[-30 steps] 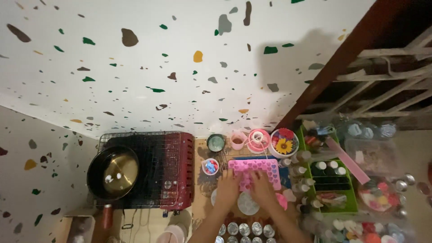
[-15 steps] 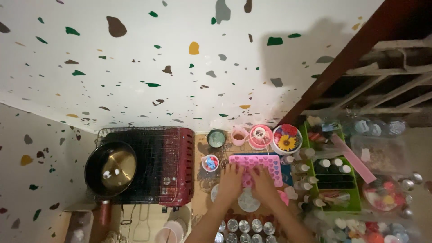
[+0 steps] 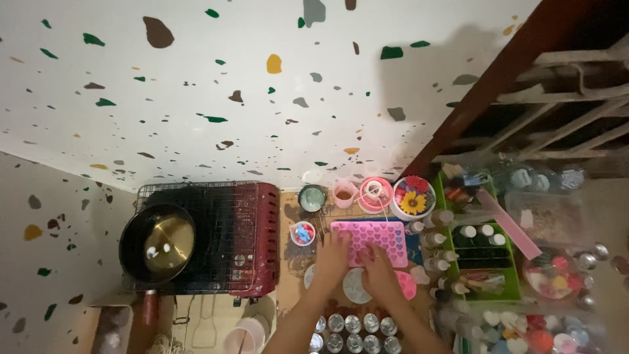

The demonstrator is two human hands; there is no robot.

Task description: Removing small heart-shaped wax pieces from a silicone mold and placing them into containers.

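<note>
A pink silicone mould (image 3: 375, 237) with several heart-shaped cavities lies flat on the table. My left hand (image 3: 333, 258) rests on its near left corner. My right hand (image 3: 378, 267) presses on its near edge, fingers spread over the cavities. Just below the hands lies a round pale mould (image 3: 354, 286), and a pink piece (image 3: 405, 286) sits to the right of it. Whether either hand grips the pink mould I cannot tell; both touch it.
A red portable stove (image 3: 244, 239) holds a black pan (image 3: 156, 243) on the left. Behind the pink mould stand a small cup of coloured bits (image 3: 303, 233), a green jar (image 3: 312, 198), a pink cup (image 3: 344, 194) and a flower bowl (image 3: 414, 197). Green bottle trays (image 3: 508, 286) fill the right. Small tins (image 3: 354, 324) line the near edge.
Both hands have slid slightly along the pink mould's near edge, the right one nearer to me. The view has drifted a little upward and left.
</note>
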